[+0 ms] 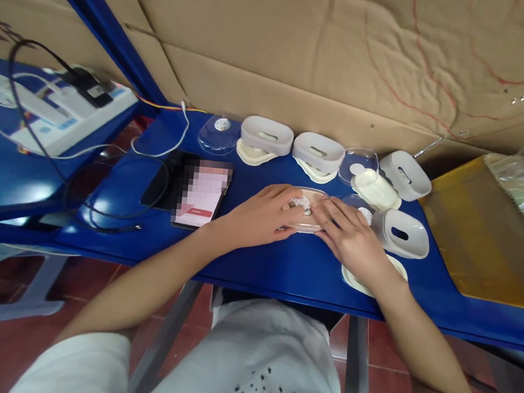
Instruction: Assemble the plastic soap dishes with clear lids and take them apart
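While both your hands meet over the middle of the blue desk [247,262], they are clamped on an oval case [309,226], which lies about midway between the far edge and the near edge. Your left hand [267,215] grips its left end, with the fingers over the top and the thumb at the front. Your right hand [348,231] grips its right end, fingers bent over it. A spotted label [306,204] shows between your fingers; the case looks pinkish below its clear top.

Along the far edge, from the left, stand a clear lid [209,142], then a grey box [267,137] tilted on a cream piece [257,157], then another grey box [318,152] in the same manner. Further right are a second clear lid, a cream piece overlapping it, and a third grey box.

Just beside your right hand lies a fourth grey box [403,234]. Near the near edge, one more cream piece [352,279] is partly hidden under your right wrist; whether they touch, I cannot tell.

To the left of your left hand, a lit phone [204,194] rests, beside a dark cable [116,213]. A carton [474,227] stands toward the right end.
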Available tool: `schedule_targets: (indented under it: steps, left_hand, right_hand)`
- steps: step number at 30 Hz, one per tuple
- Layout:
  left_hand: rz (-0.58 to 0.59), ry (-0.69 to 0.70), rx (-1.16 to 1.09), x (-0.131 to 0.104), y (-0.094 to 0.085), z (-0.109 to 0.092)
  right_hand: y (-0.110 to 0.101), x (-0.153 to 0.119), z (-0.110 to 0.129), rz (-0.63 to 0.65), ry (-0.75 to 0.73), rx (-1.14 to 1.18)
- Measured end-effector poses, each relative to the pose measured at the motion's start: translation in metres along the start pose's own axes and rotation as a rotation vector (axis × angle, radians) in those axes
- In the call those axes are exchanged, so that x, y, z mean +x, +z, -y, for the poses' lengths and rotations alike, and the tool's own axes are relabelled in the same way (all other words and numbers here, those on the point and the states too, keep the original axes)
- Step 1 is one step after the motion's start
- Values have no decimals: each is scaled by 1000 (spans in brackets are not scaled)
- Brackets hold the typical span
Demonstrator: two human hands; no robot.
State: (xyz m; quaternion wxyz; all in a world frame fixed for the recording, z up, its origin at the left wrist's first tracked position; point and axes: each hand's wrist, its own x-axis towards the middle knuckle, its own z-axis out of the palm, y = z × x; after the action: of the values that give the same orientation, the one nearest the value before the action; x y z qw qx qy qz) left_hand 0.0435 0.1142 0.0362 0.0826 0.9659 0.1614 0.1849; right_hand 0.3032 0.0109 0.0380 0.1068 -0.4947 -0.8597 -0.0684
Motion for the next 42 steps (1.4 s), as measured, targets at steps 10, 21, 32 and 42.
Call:
schedule_targets:
  steps: [10,21,32,42]
  left_hand:
    - [0,-44,52,0,0,-2]
    - [-191,-225,201,3,2,8]
    - [63,444,-46,33,56,-98]
    - [97,306,49,4,31,-48]
  right_hand:
    - [-11,3,-3,53,32,205]
    - [-85,-92,-101,99,559,284]
    - [-55,-74,-96,169,487,409]
    - [-47,-68,-83,145,434,350]
